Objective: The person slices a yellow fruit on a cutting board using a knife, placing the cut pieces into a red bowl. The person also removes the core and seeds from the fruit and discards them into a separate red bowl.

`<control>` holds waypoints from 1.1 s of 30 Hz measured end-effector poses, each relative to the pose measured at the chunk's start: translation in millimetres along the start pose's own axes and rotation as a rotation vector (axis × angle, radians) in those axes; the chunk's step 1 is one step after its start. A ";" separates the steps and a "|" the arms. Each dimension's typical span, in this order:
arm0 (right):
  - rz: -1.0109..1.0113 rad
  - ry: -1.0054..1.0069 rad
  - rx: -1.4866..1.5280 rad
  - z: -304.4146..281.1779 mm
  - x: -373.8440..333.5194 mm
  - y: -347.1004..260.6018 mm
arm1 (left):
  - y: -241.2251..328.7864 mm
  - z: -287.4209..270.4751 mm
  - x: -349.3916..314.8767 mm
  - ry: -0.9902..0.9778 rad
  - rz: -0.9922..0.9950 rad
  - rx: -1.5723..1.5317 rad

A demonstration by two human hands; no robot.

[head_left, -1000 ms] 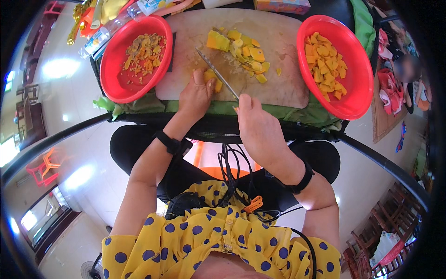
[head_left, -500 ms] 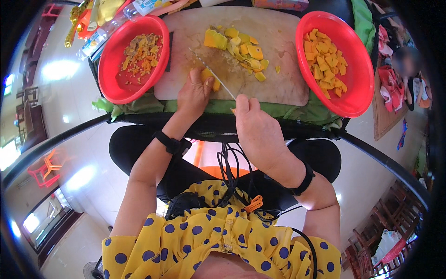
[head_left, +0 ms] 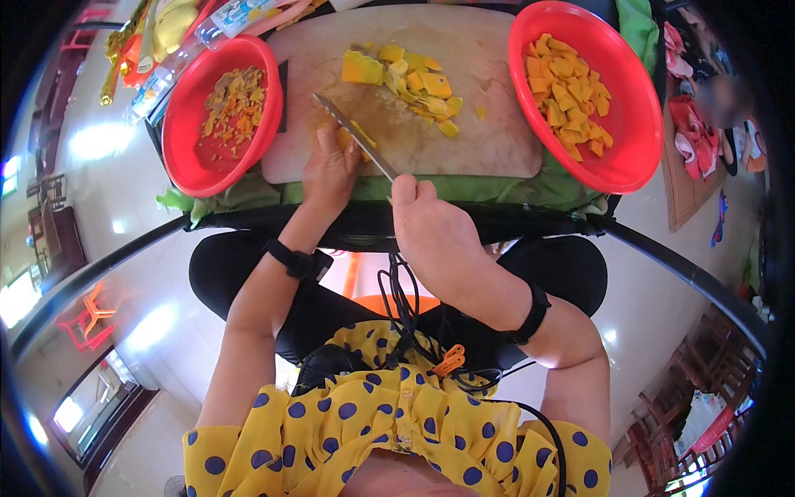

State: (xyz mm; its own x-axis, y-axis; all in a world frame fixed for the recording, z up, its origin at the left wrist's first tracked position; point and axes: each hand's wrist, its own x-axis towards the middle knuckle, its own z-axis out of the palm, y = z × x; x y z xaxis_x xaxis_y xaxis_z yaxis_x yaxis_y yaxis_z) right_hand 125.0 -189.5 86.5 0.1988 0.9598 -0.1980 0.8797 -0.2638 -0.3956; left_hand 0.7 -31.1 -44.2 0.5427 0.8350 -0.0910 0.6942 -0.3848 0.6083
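Note:
My right hand (head_left: 439,236) is closed around the handle of a knife (head_left: 358,136), its blade slanting up and left over the board. Under the blade's left side, my left hand (head_left: 330,170) grips a small orange pumpkin piece (head_left: 344,137), partly hidden by fingers and blade. Both hands are over the near left part of a pale, stained cutting board (head_left: 489,141). Farther up the board lies a heap of green-yellow pumpkin peels (head_left: 431,103), with a larger rind-covered chunk (head_left: 362,68) at its left end.
A red basin (head_left: 184,161) on the left holds pumpkin pulp and scraps (head_left: 236,108). Another red basin (head_left: 633,124) on the right contains cut pumpkin chunks (head_left: 567,95). Plastic bottles (head_left: 228,21) lie beyond the left basin. Green cloth (head_left: 464,187) shows under the board's near edge.
The knife has turned so more of its blade face shows, and its tip sits higher. My right hand has moved slightly left. The whole view has shifted a little.

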 end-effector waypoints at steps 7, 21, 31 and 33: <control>-0.012 0.020 -0.043 4.0 3.2 0.4 | -33.5 23.8 8.1 -0.029 -0.042 -0.348; 0.035 -0.061 0.211 2.7 23.9 13.2 | 27.4 -12.4 2.4 -0.100 -0.176 0.084; 0.044 -0.106 0.350 -13.1 45.2 33.3 | 27.4 -14.1 9.7 -0.137 -0.114 0.046; 0.049 -0.097 0.368 -12.7 46.2 33.6 | 33.5 -17.4 9.2 -0.162 -0.158 0.064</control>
State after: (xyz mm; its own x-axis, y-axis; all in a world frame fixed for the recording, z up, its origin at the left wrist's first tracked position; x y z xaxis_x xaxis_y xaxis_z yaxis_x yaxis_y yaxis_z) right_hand 169.2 -152.7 75.5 0.1790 0.9364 -0.3017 0.6526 -0.3425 -0.6758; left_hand 20.7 -29.5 -10.9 0.4896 0.8151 -0.3096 0.8024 -0.2823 0.5257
